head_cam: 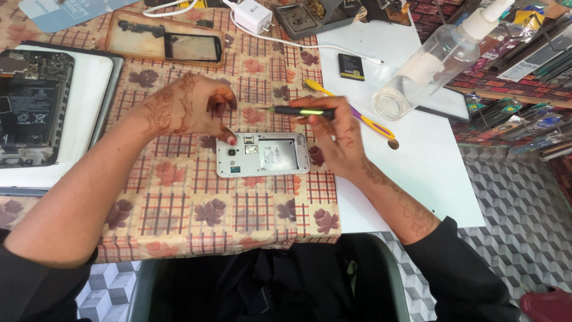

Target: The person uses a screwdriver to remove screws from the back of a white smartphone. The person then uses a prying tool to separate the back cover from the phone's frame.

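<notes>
The opened white phone (263, 154) lies back-up on the checked cloth (179, 197), near the table's front edge, and the left hand (189, 107) pins its far-left corner with a fingertip, the other fingers loosely spread. The right hand (336, 134) grips a dark screwdriver (301, 111) pointing left above the phone. Its tip looks blurred, so she would do well to settle it squarely before turning.

Work table (411, 179) with white top, partly covered by a checked cloth with leaf print (196, 209); floor (512, 197) tiled in grey cube pattern; cluttered wooden shelf (512, 95) at right (contents too small to tell); even, bright light.
</notes>
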